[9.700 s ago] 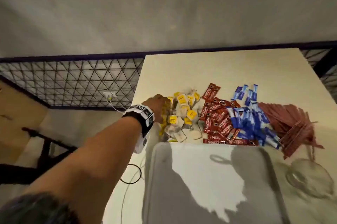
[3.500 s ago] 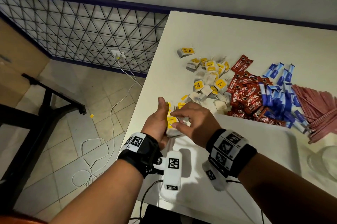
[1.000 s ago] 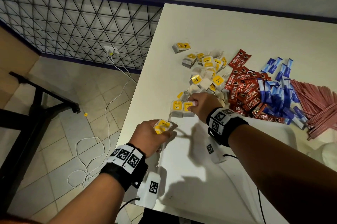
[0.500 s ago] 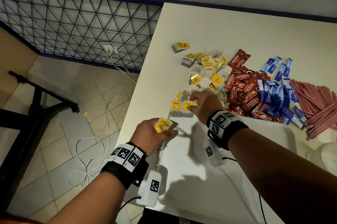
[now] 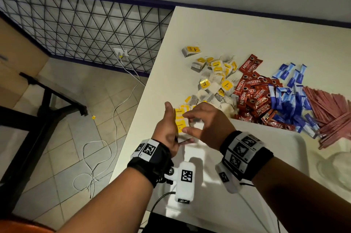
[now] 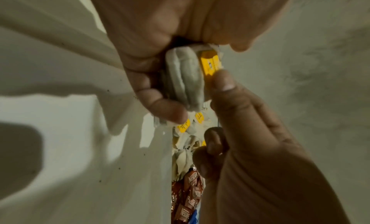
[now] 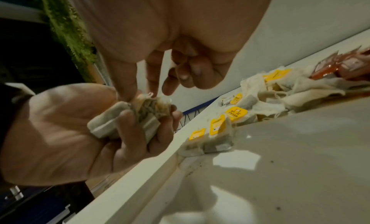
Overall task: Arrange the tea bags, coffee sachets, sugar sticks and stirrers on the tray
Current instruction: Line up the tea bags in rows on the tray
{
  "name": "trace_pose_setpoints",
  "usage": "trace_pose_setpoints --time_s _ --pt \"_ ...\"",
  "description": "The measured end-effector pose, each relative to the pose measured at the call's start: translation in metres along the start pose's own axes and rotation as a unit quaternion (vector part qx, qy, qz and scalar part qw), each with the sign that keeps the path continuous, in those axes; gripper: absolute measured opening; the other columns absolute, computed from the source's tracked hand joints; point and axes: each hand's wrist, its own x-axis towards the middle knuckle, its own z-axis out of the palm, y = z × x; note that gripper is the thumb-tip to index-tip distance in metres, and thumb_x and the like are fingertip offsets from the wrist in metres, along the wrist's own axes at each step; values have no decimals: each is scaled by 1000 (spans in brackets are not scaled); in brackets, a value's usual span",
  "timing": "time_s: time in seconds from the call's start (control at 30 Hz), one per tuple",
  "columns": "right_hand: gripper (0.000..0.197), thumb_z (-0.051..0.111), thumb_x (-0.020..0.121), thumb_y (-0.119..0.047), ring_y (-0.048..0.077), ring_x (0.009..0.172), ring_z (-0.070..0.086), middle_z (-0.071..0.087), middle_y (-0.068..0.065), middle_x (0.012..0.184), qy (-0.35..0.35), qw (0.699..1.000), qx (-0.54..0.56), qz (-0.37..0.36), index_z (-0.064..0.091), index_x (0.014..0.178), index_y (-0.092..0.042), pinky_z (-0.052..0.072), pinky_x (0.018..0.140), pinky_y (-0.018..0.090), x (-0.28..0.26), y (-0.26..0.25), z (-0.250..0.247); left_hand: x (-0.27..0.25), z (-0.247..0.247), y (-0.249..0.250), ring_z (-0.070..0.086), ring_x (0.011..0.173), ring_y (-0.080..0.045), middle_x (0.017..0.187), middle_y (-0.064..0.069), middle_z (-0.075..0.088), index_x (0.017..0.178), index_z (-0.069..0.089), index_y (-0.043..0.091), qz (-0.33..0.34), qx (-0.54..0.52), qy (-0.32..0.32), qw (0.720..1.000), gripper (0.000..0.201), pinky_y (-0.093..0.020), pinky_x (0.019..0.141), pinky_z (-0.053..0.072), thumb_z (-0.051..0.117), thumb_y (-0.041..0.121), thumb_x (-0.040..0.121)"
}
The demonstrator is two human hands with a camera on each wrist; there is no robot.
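White table, both hands, left and right, gripping a half-hidden tea bag stack.

White table: tray, tea bags, coffee sachets, sugar sticks, stirrers.

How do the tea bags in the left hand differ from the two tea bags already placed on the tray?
The held tea bags are gripped as a bunch in the left hand, above the tray; the two placed tea bags stand side by side in its corner. The right hand pinches the held ones; nothing touches the placed ones. Both have yellow tags.
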Motion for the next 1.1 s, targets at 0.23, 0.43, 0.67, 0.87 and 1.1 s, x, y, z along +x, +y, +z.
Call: trace_pose_setpoints --time_s 0.23,0.43,0.67,0.87,1.1 --pt "32 75 69 -27 18 84 62 60 4 101 19 999 -31 -26 74 101 -18 50 77 28 -8 2 -10 1 10 -9 64 60 -23 94 -8 73 108 67 17 22 -22 -20 999 72 -27 48 48 21 70 92" --pt "17 73 73 -23 8 83 59 59 1 99 26 997 -29 -67 74 90 -18 47 73 19 -17 2 -12 -2 13 -16 67 67 -19 95 -4 72 98 68 21 21 -29 -18 999 59 -28 54 50 38 71 88" --pt "19 68 79 -17 -5 82 54 68 0 91 41 997 45 -46 76 96 -13 36 75 1 -19 0 -18 -5 14 -19 63 61 -13 84 -3 71 102 65 22 33 -8 -39 999 57 -25 51 50 40 71 87" --pt "18 73 81 -13 -4 68 59 61 -29 65 39 996 65 36 74 97 -21 42 66 7 -20 -6 -26 -4 10 -22 65 70 -12 87 1 70 121 63 22 32 0 -65 997 83 -26 55 50 44 83 68" --pt "26 75 80 -15 6 46 44 56 -22 54 36 987 132 89 63 75 -38 32 50 10 -15 -6 -37 -4 -16 -13 50 46 -14 67 -6 60 85 63 12 160 16 -49 986 14 -17 39 32 69 24 85"
